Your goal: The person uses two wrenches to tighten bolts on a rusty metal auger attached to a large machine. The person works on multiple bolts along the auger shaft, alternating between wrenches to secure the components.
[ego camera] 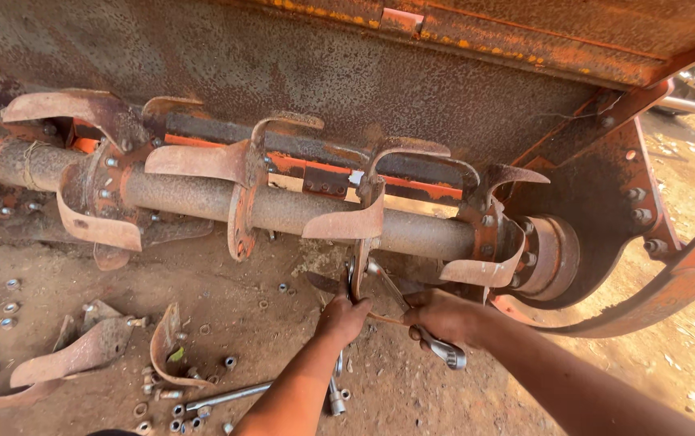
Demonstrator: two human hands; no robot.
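Note:
A rusty tiller shaft [202, 198] with curved blades runs across an orange machine. Under one blade flange [361, 266] near the middle, my left hand [341, 316] grips a wrench whose head sits by the flange's bolts, its lower end showing at the wrist. My right hand [443, 316] is closed around a silver spanner [416, 315] whose upper end reaches the same flange at a bolt. Both hands are close together, below the shaft.
Loose curved blades [81, 355] lie on the dirt at the lower left, among several scattered nuts and bolts [171, 408]. A metal bar [226, 396] lies beside my left forearm. An orange side skid [670, 282] curves at the right.

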